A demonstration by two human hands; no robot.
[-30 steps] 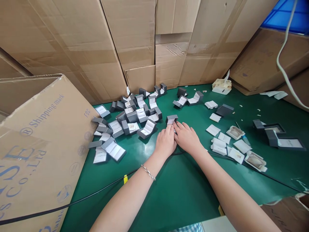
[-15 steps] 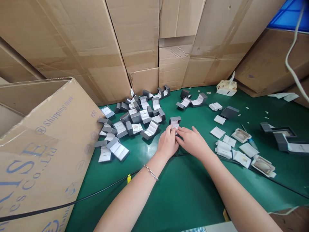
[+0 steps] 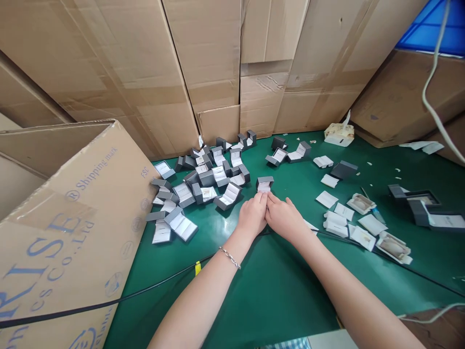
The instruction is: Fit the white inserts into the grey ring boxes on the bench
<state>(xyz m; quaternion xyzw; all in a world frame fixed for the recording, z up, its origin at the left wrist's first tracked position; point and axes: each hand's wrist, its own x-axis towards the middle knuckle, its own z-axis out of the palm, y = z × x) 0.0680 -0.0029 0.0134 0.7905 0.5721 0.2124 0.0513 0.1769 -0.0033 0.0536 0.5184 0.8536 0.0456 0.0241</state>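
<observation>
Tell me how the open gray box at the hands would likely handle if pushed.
The open gray box looks stiff, judging by its straight edges. It would probably slide rather than roll, given its angular shape and the shiny green tabletop. Its raised lid might swing if nudged, since it stands open.

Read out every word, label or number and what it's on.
On the brown cardboard carton at left:
"® Shipping mark"
"FSC"
"RISE", cut at the edge
"cs Co.,Ltd", start cut off
Lower lettering and round marks: incomplete or blurred.
Brown cardboard carton, far right: nothing legible.
White linings of small open dark-grey boxes: print too small.
</observation>
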